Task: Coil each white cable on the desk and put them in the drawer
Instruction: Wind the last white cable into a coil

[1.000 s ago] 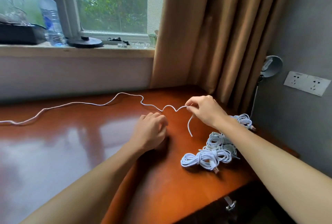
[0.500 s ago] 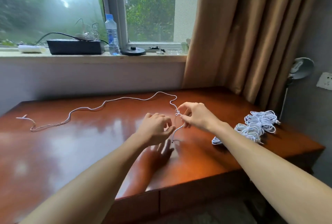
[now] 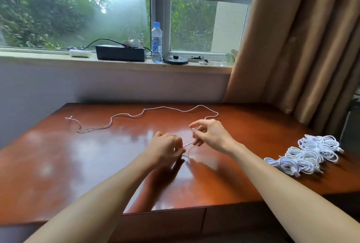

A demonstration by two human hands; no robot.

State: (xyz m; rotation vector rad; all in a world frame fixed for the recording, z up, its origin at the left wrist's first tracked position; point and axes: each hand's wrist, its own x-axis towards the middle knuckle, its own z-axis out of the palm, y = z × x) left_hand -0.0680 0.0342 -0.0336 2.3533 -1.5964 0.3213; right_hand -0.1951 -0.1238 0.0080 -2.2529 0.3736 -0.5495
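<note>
Cable end [image 3: 187,144] now in left grip [image 3: 165,147]

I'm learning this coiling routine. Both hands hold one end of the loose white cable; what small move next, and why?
Probably the right hand should draw in more of the loose cable and lay a loop into the left hand. Only a short bend sits between the hands, while most trails uncoiled across the desk, unlike the coiled bundles.

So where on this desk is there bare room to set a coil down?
Widest bare patch: left front of the desk, bordered by the loose cable, the left hand and the front edge. A smaller one lies between the right hand and the pile of coils. Crowded: the middle, where both hands pinch that cable, and the right edge.
</note>
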